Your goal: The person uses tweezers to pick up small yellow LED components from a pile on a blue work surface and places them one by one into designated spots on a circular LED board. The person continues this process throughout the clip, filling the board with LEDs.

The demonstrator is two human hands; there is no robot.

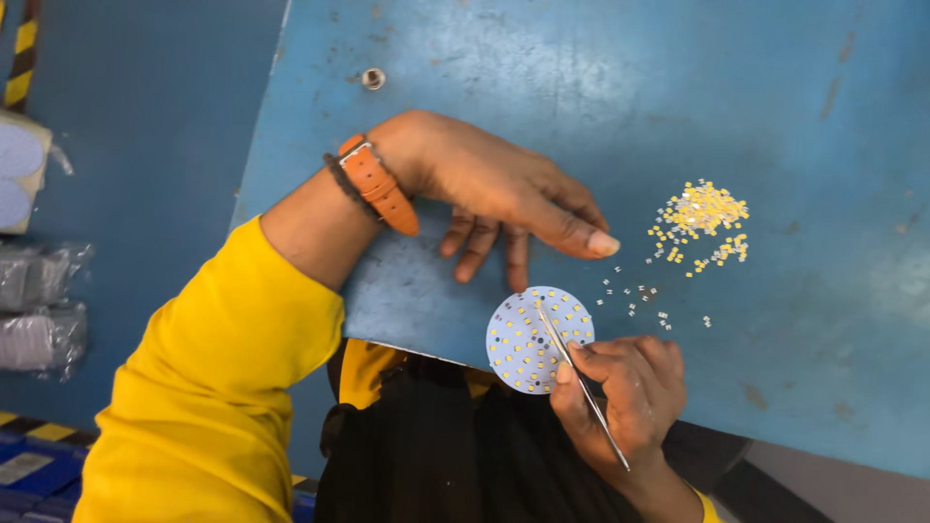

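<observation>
Round white board [528, 339] at table [581, 77] near edge, dotted with small yellow chips, partly overhanging. Tweezers [572, 363] pinched between right hand [625, 387] thumb and fingers, tips low over board's middle. Best kept steep and steady, wrist braced, each chip set square on its pad. Left hand [494, 184] flat just above board, fingers loosely curled, holding nothing. Loose chip pile [702, 218] right, near.

Looks like a small electronics assembly workshop: scuffed blue metal workbench [601, 87], a heap of tiny yellow chip parts [702, 218] on the right, a round circuit board [528, 339], hazard-striped tape [21, 53] and bagged stock [39, 305] far left.
</observation>
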